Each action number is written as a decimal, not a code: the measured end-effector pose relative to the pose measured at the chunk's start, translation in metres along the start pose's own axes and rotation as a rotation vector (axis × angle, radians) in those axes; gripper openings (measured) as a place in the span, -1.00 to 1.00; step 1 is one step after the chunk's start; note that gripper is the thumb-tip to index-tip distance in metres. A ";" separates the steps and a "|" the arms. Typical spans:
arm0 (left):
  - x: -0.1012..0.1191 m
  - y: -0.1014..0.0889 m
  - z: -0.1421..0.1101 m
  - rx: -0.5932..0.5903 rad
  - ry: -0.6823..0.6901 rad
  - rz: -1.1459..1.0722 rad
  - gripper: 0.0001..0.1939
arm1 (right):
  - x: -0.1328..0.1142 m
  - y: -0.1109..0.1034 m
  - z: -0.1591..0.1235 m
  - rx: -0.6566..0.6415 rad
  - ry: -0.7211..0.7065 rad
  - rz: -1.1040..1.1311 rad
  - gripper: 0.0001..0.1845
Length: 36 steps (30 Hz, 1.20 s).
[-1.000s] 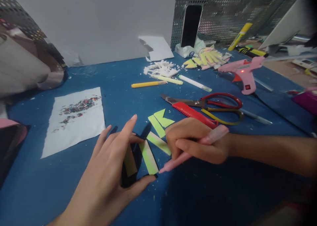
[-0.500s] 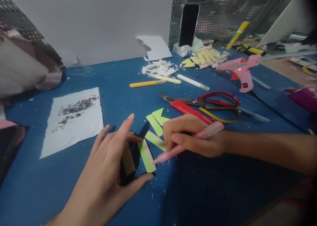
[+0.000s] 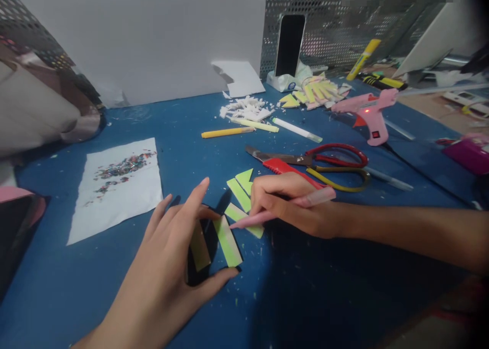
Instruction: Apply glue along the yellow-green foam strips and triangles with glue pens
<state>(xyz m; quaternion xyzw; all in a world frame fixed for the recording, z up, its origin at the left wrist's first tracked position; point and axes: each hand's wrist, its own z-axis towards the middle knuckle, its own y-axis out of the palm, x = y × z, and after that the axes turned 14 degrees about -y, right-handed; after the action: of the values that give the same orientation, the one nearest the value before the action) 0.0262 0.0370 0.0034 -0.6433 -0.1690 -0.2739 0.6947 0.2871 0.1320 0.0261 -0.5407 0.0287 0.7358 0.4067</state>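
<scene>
My right hand [image 3: 286, 201] is closed around a pink marker [image 3: 263, 216]. The marker's tip meets the upper right side of a small flat strip [image 3: 228, 242], green with a pinkish right edge. My left hand [image 3: 168, 247] steadies that strip at its two ends, thumb at the near end and a fingertip at the far end. Another greenish strip [image 3: 200, 249] lies in shadow beneath my left palm. Just beyond are more green pieces, a strip [image 3: 240, 195] and a notched piece [image 3: 244, 178], and one strip [image 3: 255, 230] partly behind the marker.
Past my right hand lie scissors [image 3: 298, 158] and a red-handled cutter [image 3: 280, 166]. A pink glue gun [image 3: 372, 114] with a lit light stands at right, its cord trailing. Markers [image 3: 228, 132], white scraps [image 3: 246, 108], a phone [image 3: 290, 46] and a glitter-strewn paper [image 3: 114, 206] surround the work.
The marker's tip has moved up along the strip's right edge, from near its lower end to its upper part. My left hand stays in place around the strip.
</scene>
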 end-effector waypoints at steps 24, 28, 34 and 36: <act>-0.003 0.001 -0.002 0.000 -0.003 0.016 0.00 | 0.003 0.003 -0.001 -0.004 -0.047 0.153 -0.61; -0.001 0.002 0.001 0.016 0.019 0.027 -0.05 | 0.002 0.003 0.001 0.010 -0.071 0.092 -0.61; 0.000 0.001 0.001 0.021 0.032 0.031 -0.08 | 0.004 -0.001 -0.002 0.103 -0.079 0.039 -0.60; 0.000 0.001 -0.001 0.034 0.052 0.074 -0.11 | 0.006 -0.001 -0.004 0.193 -0.090 -0.033 -0.56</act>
<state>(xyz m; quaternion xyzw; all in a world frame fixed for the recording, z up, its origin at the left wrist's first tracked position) 0.0271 0.0365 0.0022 -0.6299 -0.1315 -0.2616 0.7194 0.2902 0.1344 0.0197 -0.4658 0.0722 0.7465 0.4696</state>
